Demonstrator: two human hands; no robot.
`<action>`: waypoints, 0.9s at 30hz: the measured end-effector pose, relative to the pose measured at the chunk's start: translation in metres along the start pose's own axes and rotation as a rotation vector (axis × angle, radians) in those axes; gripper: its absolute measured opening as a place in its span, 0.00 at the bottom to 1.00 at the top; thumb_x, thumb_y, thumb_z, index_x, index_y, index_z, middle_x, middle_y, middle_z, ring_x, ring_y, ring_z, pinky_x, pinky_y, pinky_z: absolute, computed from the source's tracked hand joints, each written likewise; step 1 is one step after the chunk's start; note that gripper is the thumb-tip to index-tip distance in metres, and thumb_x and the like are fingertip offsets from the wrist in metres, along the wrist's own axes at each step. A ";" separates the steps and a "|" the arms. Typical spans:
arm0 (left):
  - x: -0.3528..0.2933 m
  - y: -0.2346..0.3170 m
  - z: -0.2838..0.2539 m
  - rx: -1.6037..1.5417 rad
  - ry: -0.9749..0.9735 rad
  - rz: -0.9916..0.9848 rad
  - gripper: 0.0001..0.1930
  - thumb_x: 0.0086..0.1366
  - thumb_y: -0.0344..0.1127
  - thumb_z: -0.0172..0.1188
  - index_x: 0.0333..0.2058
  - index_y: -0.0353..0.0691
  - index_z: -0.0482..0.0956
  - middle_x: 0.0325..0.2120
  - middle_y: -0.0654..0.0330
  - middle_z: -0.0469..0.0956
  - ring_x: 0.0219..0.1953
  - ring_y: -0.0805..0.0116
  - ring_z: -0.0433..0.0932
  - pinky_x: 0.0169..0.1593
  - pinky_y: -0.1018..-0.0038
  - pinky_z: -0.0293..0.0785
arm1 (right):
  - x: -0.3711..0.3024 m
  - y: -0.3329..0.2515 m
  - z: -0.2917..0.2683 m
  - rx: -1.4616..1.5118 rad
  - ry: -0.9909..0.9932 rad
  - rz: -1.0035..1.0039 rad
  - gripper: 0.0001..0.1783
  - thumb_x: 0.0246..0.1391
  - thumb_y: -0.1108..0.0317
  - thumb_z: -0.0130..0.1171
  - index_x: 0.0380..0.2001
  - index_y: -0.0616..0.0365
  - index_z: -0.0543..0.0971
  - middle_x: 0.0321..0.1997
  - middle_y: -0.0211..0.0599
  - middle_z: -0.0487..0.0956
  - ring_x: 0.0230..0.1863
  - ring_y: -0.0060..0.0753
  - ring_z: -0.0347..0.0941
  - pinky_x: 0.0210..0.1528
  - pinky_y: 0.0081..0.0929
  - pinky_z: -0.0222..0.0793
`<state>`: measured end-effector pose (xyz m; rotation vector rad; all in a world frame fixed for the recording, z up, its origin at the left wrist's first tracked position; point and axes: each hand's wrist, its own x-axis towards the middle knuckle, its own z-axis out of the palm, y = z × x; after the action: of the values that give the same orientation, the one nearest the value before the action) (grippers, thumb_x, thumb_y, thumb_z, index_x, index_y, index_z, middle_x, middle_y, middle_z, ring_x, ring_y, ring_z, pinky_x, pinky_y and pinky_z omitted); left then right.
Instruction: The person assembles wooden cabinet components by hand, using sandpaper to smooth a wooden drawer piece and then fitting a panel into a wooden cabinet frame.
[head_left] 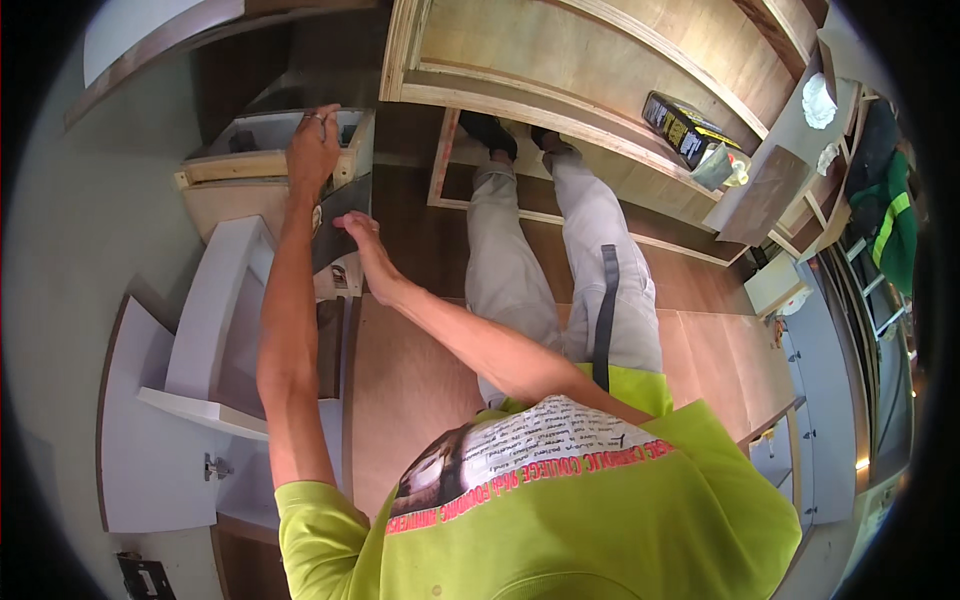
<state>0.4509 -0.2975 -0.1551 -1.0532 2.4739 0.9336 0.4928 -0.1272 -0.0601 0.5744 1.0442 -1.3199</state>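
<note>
My left hand [313, 155] reaches over a wooden drawer box [265, 175] with a pale interior. Its fingers are bent and pinched together at the box's right end; what they grip, if anything, is too small to make out. Below and to the right, my right hand [370, 255] has its fingers stretched out, palm facing the box. Its fingertips are beside a dark grey smooth panel [343, 215] on the box's side; I cannot tell if they touch it.
White cabinet pieces [215, 310] and a door with a hinge [215, 466] stand at left. An open plywood frame [560, 105] holds a black and yellow box [685, 128] at far right. A plywood board [410, 375] lies near my legs. Further right is a ladder [873, 283].
</note>
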 end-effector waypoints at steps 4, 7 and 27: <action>0.002 0.008 -0.001 0.058 -0.050 -0.048 0.14 0.68 0.41 0.46 0.45 0.47 0.79 0.43 0.55 0.79 0.47 0.53 0.76 0.50 0.63 0.71 | 0.020 -0.015 0.008 0.161 0.257 0.238 0.49 0.55 0.34 0.46 0.67 0.60 0.53 0.68 0.50 0.52 0.71 0.44 0.43 0.70 0.38 0.40; 0.003 0.011 -0.002 0.055 -0.046 -0.059 0.14 0.68 0.41 0.47 0.46 0.48 0.79 0.43 0.55 0.79 0.46 0.54 0.77 0.49 0.63 0.71 | 0.024 -0.042 0.009 -0.081 0.327 0.296 0.51 0.53 0.33 0.47 0.68 0.61 0.50 0.66 0.54 0.55 0.70 0.49 0.45 0.69 0.39 0.43; 0.009 0.015 0.015 -0.038 0.211 -0.303 0.11 0.63 0.47 0.54 0.39 0.55 0.82 0.31 0.63 0.82 0.34 0.63 0.81 0.39 0.68 0.73 | 0.035 -0.038 0.012 -0.331 0.201 -0.032 0.41 0.64 0.46 0.36 0.70 0.59 0.40 0.74 0.50 0.42 0.75 0.46 0.36 0.73 0.32 0.35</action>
<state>0.4339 -0.2841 -0.1639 -1.5584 2.3678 0.8132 0.4574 -0.1621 -0.0768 0.4459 1.4095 -1.0996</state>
